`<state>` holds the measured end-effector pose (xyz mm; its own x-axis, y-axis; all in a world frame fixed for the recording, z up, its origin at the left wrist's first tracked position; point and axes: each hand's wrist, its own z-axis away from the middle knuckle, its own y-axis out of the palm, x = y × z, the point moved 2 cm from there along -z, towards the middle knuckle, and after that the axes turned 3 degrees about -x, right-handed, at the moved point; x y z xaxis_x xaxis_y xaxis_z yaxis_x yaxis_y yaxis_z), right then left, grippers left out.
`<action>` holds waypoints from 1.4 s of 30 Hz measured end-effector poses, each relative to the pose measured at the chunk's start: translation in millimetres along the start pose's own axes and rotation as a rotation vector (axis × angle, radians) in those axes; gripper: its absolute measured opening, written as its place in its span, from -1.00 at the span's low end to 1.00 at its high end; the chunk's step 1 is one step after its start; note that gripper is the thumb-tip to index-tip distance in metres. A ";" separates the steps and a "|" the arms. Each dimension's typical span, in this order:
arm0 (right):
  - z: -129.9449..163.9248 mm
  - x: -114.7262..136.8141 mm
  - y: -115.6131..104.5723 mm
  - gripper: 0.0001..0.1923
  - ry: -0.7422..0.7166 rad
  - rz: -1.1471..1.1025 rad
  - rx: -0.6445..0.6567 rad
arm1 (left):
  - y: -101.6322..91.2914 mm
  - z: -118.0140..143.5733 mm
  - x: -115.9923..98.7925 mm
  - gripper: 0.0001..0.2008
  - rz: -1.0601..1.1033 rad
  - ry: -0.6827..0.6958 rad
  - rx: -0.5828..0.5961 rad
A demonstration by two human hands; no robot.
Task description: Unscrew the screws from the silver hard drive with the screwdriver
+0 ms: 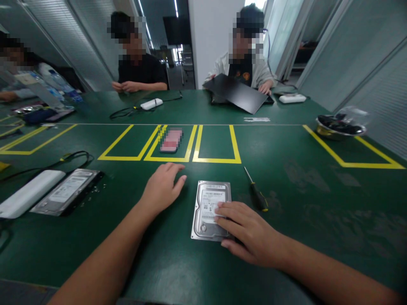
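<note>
The hard drive (210, 207) lies flat on the green table (302, 237) right under my right hand (251, 235), and I judge it dense, rigid and smooth-topped, best taken by its long side edges, not by its labelled lid. My right fingers (222, 212) rest spread on its near right corner, pressing, not closed around anything. My left hand (162, 188) lies open and flat on the table just left of it, holding nothing; a screwdriver (256, 189) lies just beyond my right hand.
</note>
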<state>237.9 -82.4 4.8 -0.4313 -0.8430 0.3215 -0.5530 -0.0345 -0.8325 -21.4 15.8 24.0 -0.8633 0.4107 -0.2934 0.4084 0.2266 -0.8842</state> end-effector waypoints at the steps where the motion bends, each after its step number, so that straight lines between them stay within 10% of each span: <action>1: 0.2 0.0 0.1 -0.59 0.000 -0.001 -0.003 | -7.4 -0.1 4.2 -0.67 -0.088 -0.017 -0.005; 12: 1.4 1.3 -2.8 -0.58 0.009 0.009 0.008 | -71.6 30.9 94.8 -0.58 -0.712 -0.363 0.268; 18: 1.6 -0.3 -0.8 -0.57 0.017 0.022 0.037 | -73.9 62.9 138.0 -0.72 -0.730 -0.460 0.422; 42: 2.6 -1.1 -1.0 -0.58 -0.004 0.044 0.035 | -74.9 66.0 137.6 -0.63 -0.917 -0.327 0.446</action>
<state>240.8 -82.9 4.2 -0.4517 -0.8464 0.2821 -0.5081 -0.0158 -0.8612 -190.4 -3.0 25.9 -0.8501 -0.0243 0.5260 -0.5248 -0.0418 -0.8502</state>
